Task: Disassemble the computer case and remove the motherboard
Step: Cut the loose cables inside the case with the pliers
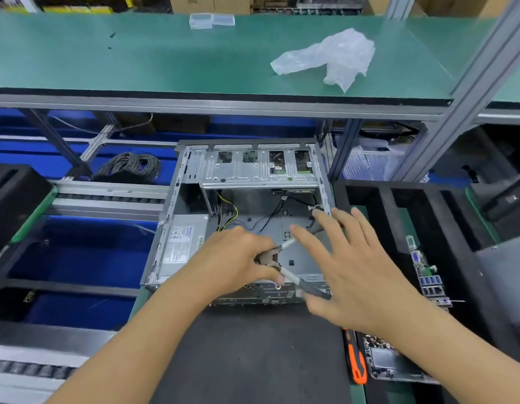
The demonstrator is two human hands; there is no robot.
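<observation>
An open grey computer case (pixel 177 199) lies on its side in front of me, its floor bare metal with a power supply (pixel 183 243) at the left and loose wires (pixel 228 212) inside. My left hand (pixel 238 258) is closed around a bundle of grey cables (pixel 290 277) with connectors, held over the case's near edge. My right hand (pixel 349 269) hovers just right of it, fingers spread, touching the cable strands. A motherboard (pixel 427 275) stands on edge in the black foam tray (pixel 398 199) to the right.
An orange-and-black screwdriver (pixel 355 360) and a small tray of screws (pixel 384 357) lie at the lower right. A black mat (pixel 253 360) lies under my arms. A plastic bag (pixel 334 56) rests on the green upper shelf. A cable coil (pixel 130 166) sits behind left.
</observation>
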